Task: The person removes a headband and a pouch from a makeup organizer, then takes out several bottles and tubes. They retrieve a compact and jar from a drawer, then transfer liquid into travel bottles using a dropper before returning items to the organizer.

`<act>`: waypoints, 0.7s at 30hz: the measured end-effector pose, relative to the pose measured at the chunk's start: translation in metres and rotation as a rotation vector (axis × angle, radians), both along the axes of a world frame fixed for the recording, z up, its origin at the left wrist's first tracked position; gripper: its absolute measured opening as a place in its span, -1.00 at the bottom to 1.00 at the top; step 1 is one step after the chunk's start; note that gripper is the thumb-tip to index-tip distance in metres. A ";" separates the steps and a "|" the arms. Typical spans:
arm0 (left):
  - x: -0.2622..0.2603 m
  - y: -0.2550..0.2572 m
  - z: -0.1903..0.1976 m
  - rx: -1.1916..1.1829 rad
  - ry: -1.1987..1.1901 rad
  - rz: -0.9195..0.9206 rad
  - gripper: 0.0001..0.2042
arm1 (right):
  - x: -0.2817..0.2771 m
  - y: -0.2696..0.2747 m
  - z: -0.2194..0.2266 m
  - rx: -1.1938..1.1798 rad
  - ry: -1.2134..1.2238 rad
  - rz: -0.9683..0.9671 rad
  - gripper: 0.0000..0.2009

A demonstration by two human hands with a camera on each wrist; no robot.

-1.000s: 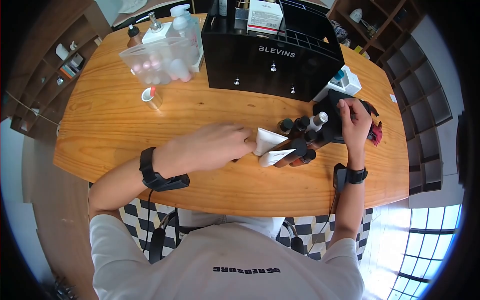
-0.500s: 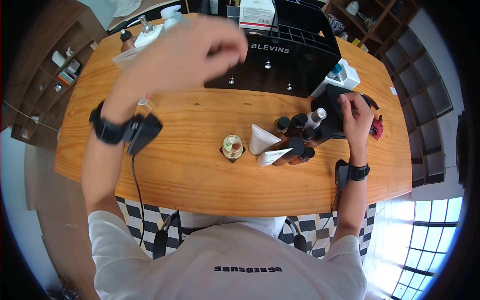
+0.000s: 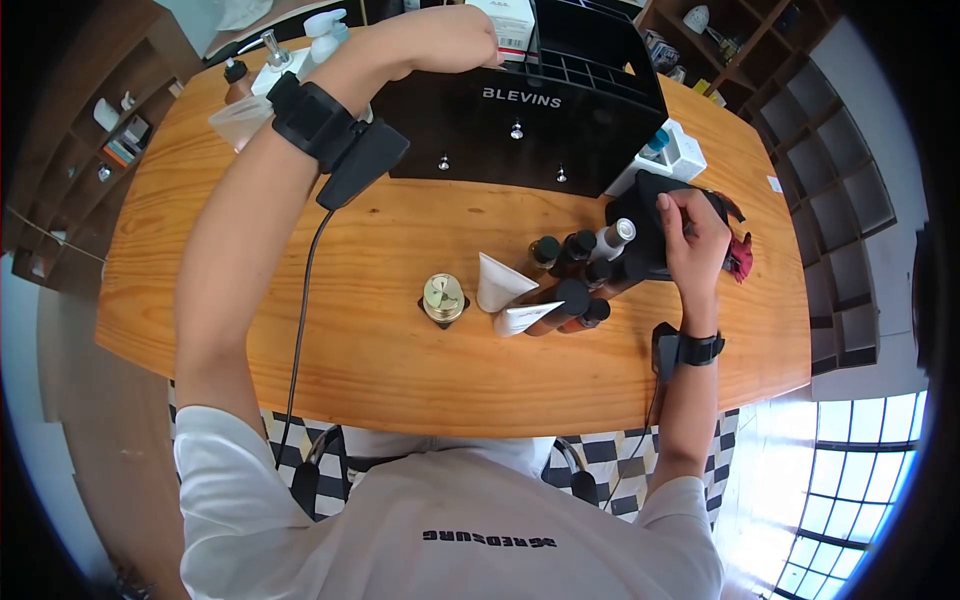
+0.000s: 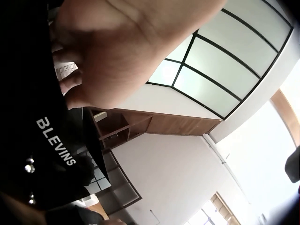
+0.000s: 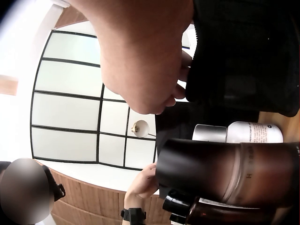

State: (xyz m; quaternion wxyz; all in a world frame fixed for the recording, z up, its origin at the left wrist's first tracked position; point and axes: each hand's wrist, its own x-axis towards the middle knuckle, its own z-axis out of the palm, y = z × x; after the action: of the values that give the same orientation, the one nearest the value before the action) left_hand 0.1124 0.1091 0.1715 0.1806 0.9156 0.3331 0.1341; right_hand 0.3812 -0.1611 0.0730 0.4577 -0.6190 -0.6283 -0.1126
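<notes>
In the head view my left hand (image 3: 455,38) reaches over the front edge of a black cosmetics organizer (image 3: 450,125), right beside a white box (image 3: 505,22). Its fingers are mostly hidden; in the left wrist view they bend in front of the box, and I cannot tell what they hold. My right hand (image 3: 697,240) grips the rim of a black zippered pouch (image 5: 243,56), fingertips partly behind the zipper edge. Left of the pouch stand a white bottle with a silver cap (image 3: 615,236), several dark bottles (image 3: 572,296), and two white tubes (image 3: 500,283). A gold-lidded jar (image 3: 444,298) stands apart from them.
Pump bottles (image 3: 325,38) and a clear plastic container (image 3: 240,122) stand at the back left, partly behind my left arm. A white holder (image 3: 682,152) sits right of the organizer. A black cable (image 3: 305,300) hangs from the left wrist camera over the table's front edge.
My left hand has left the spot beside the white tubes, where the gold-lidded jar now shows, and swept up and back to the organizer. The right hand has stayed at the pouch.
</notes>
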 end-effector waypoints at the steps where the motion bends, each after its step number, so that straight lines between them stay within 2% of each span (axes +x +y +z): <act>1: 0.002 -0.006 0.004 -0.003 0.004 -0.002 -0.64 | 0.000 -0.001 0.001 -0.005 -0.006 -0.008 -0.88; 3: 0.006 -0.023 0.020 -0.187 -0.130 0.036 -0.80 | -0.001 -0.001 0.003 -0.010 -0.009 -0.015 -0.88; 4: 0.005 -0.019 0.016 -0.188 -0.125 0.036 -0.80 | -0.002 -0.002 0.004 -0.005 0.001 -0.009 -0.89; 6: 0.002 -0.005 0.004 -0.453 -0.457 0.026 -0.84 | -0.002 -0.002 0.004 0.000 0.016 -0.005 -0.89; 10: 0.003 -0.014 0.008 -0.470 -0.450 0.010 -0.80 | -0.002 -0.002 0.002 -0.007 -0.004 -0.009 -0.88; 12: 0.006 -0.019 0.008 -0.356 -0.420 0.077 -0.76 | -0.001 -0.002 0.002 -0.018 -0.006 -0.011 -0.87; 16: 0.006 -0.024 0.012 -0.338 -0.438 0.100 -0.75 | -0.002 -0.001 0.001 0.000 -0.041 -0.015 -0.87; 18: 0.006 -0.017 0.004 -0.442 -0.631 -0.021 -0.72 | -0.001 -0.001 0.001 0.008 -0.054 -0.008 -0.87; 19: 0.003 -0.022 0.008 -0.442 -0.632 -0.018 -0.72 | -0.001 -0.001 0.001 0.009 -0.054 -0.008 -0.87; 21: -0.005 -0.039 0.022 -0.221 -0.757 0.088 -0.66 | -0.001 -0.002 0.002 0.008 -0.054 -0.007 -0.87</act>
State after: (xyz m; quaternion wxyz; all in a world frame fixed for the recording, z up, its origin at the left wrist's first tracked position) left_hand 0.1069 0.0699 0.1938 0.3823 0.7614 0.2941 0.4333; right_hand 0.3801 -0.1629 0.0746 0.4427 -0.6160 -0.6378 -0.1333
